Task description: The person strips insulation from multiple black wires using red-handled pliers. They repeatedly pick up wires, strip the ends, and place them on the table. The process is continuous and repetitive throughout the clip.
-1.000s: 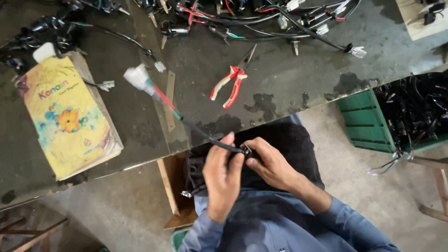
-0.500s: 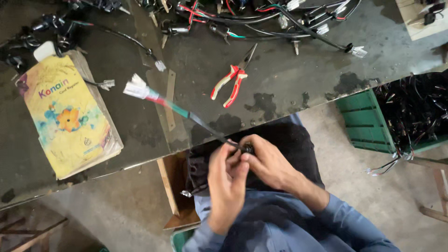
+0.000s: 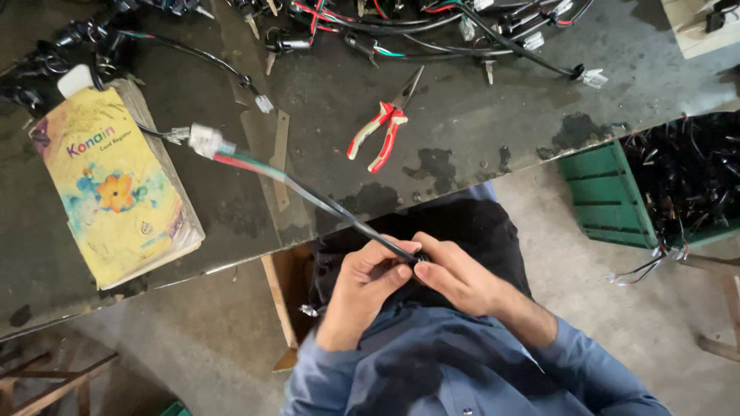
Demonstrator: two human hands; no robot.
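L hand point(image 3: 368, 286) + R hand point(image 3: 455, 275) both pinching 1 black cable point(image 3: 324, 202) w/ white connector point(image 3: 206, 141), 1 red pliers point(image 3: 383, 128), 1 yellow book point(image 3: 114, 183), 1 green crate point(image 3: 605, 197)

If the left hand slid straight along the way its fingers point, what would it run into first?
Probably the right hand: the left hand points right, fingertips about touching it at the black cable.

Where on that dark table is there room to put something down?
Bare table lies right of the red pliers, reaching the near edge above the green crate. A smaller patch sits between the yellow book and the pliers, crossed by the cable both hands hold. The far edge is crowded with tangled wires.
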